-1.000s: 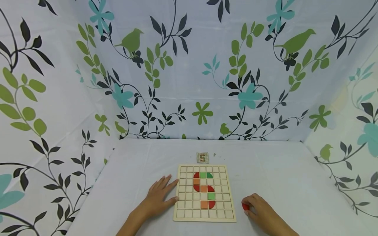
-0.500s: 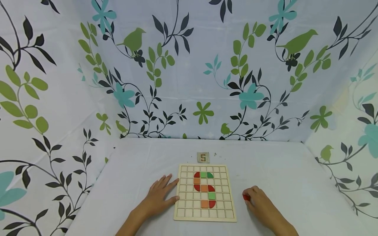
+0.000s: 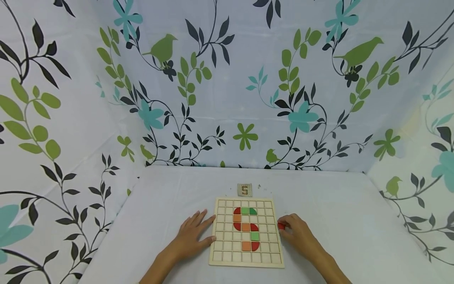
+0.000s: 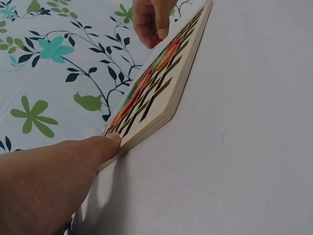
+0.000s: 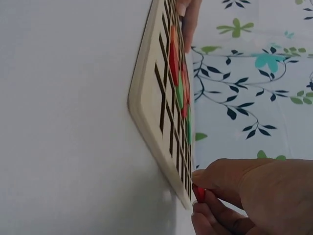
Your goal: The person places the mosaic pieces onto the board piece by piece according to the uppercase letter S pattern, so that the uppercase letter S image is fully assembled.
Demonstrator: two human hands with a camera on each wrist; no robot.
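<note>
A wooden grid board (image 3: 220, 256) lies flat on the white table, with red, orange and green tiles set in its cells in an S-like shape. My left hand (image 3: 191, 238) rests at the board's left edge, fingers spread, the thumb touching the rim in the left wrist view. At the right edge, my right hand (image 3: 298, 234) pinches a small red tile (image 5: 199, 193) between thumb and fingers. Much of that tile is covered by the fingertips. One orange tile (image 3: 246, 246) and a red quarter-round tile (image 3: 255, 246) sit in the lower rows.
Behind the board lies a small card (image 3: 244, 190) with an S pattern on a grid. Small dark specks (image 3: 259, 185) show beside it. A patterned cloth (image 3: 227, 98) with birds and leaves hangs behind and at the sides of the white table (image 3: 170, 189).
My right hand has moved left and away from me with the red tile, from the table right of the board to its right edge. The left hand stays in place.
</note>
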